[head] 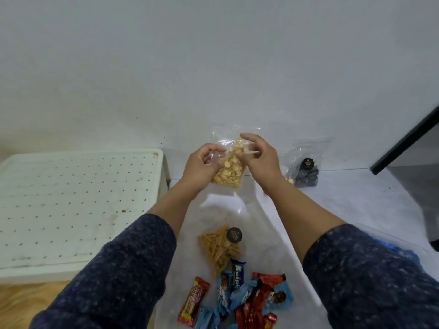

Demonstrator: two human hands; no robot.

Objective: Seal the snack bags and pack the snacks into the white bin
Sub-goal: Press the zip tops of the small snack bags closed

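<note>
A clear bag of small round yellow crackers (230,168) is held up above the white bin (273,210). My left hand (202,162) grips its left side and my right hand (259,155) pinches the plastic near its top right. Inside the bin lie a clear bag of orange snack sticks (219,250) with a round black label, a red candy bar (193,302) and several blue and red wrapped snacks (251,302). A third clear bag holding dark round pieces (306,172) stands on the white surface to the right.
A white perforated board (71,205) lies to the left on a raised block. The white wall is just behind the bags. A black edge (403,143) slants in at the right. Blue plastic (392,250) shows by my right sleeve.
</note>
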